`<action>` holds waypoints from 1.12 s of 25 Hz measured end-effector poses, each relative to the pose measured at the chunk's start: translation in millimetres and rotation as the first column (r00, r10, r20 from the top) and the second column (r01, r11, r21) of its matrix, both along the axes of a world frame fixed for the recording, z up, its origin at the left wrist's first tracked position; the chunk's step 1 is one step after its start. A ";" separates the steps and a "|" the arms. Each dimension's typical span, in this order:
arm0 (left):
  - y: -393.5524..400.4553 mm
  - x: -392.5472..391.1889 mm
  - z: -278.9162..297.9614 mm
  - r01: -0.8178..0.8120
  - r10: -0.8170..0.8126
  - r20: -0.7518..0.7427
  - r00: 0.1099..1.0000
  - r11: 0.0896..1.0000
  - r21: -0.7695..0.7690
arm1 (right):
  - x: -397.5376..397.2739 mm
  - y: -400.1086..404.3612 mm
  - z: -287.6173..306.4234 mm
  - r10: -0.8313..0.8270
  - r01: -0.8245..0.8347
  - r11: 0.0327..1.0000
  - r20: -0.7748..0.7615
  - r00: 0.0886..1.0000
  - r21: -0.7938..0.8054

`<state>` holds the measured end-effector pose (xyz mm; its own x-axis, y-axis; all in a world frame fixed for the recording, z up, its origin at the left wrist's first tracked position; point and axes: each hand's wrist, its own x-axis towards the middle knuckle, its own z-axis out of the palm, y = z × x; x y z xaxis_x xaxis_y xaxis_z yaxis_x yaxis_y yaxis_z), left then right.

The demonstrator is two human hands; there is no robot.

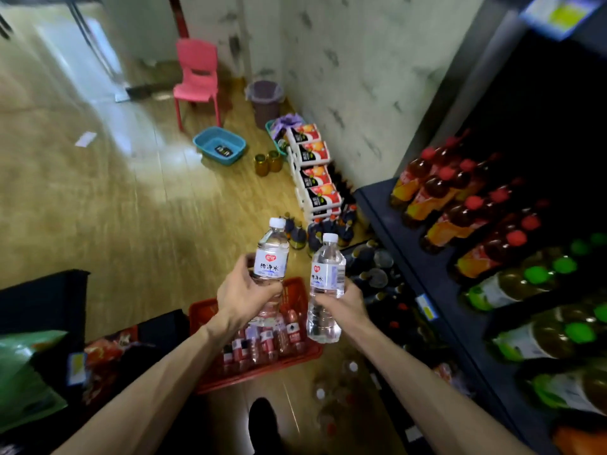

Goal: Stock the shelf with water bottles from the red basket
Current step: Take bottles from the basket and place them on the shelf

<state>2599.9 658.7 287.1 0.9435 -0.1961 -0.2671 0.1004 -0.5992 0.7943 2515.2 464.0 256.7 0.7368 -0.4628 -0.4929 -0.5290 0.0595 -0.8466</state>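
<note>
Two water bottles sit upright at frame centre: the left bottle [272, 254] gripped low by the left hand [244, 298], the right bottle [326, 287] clasped mid-body by the right hand [341, 305]. Both are above the red basket [203, 311]. Advice: swing right toward the shelf [423, 257] and seat each upright, label outward.

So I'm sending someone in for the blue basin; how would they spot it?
Start at the pink plastic chair by the far wall. On the wooden floor just in front of it sits the blue basin, a shallow rectangular tub. It is the only blue tub there, with one small dark object inside.
</note>
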 end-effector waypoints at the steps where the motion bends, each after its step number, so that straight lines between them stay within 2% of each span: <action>1: -5.4 -4.5 24.6 0.017 -0.018 0.027 0.999 1.000 0.004 | -5.2 -6.0 24.0 -0.028 0.028 1.000 0.017 0.999 -0.005; 5: -36.7 -15.4 114.6 0.086 -0.077 0.130 0.989 0.994 -0.065 | -25.1 -34.8 113.5 -0.121 0.126 0.992 0.135 0.983 -0.024; 9: -79.1 -14.9 194.6 0.137 -0.102 0.214 0.972 0.978 -0.157 | -40.1 -59.4 208.2 -0.157 0.172 0.985 0.299 0.941 -0.025; 14: -134.8 -31.1 297.9 0.217 -0.095 0.395 0.914 0.936 -0.276 | -65.5 -86.7 306.5 -0.171 0.228 0.971 0.451 0.876 -0.075; 19: -165.9 -45.7 359.9 0.334 -0.160 0.470 0.868 0.889 -0.314 | -95.8 -111.2 366.0 -0.255 0.340 0.939 0.545 0.798 -0.058; 23: -199.7 -70.4 399.2 0.455 -0.246 0.523 0.816 0.832 -0.318 | -135.7 -127.7 406.2 -0.367 0.413 0.908 0.594 0.716 0.064; 28: -253.8 -116.2 434.4 0.602 -0.333 0.567 0.753 0.697 -0.390 | -204.7 -151.1 446.0 -0.479 0.623 0.782 0.618 0.623 -0.021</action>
<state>2483.7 404.9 721.4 0.6638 -0.6204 0.4177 -0.4959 0.0529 0.8668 2310.5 312.9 702.7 0.4040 -0.9114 0.0783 0.1085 -0.0372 -0.9934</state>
